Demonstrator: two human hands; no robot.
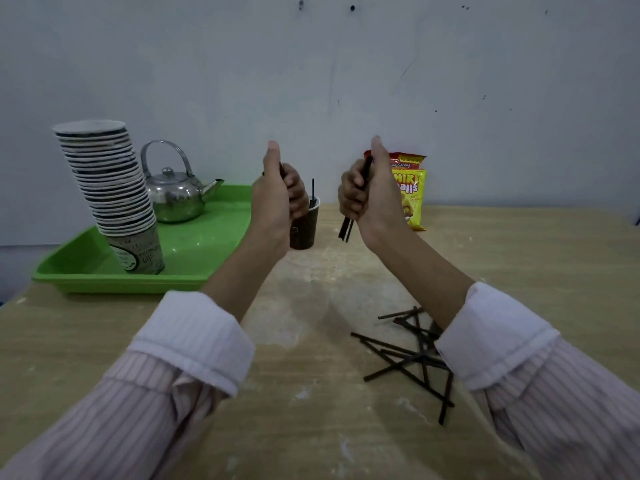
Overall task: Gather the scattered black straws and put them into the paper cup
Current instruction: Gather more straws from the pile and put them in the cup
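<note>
Near, by right sleeve [491, 337]: pile [412, 358] of loose black straws, crisscrossed on counter [311, 427]. Farther: right hand [372, 192] fisted round a few straws [347, 228], ends hanging below. Left hand [280, 199] curled at cup [306, 233]; dark sliver by thumb, hold unclear. One straw [312, 192] upright in cup. Likely light, stiff, smooth; pinch mid-length, bundled.

Tray [104, 284] on the table [311, 427] at left, stack of cups [110, 188] at its front, kettle [176, 195] behind them, paper cup [306, 233] just right of the tray (a straw [312, 192] standing in it), snack packets [414, 195] further right, scattered straws [408, 355] nearest, right of centre.
</note>
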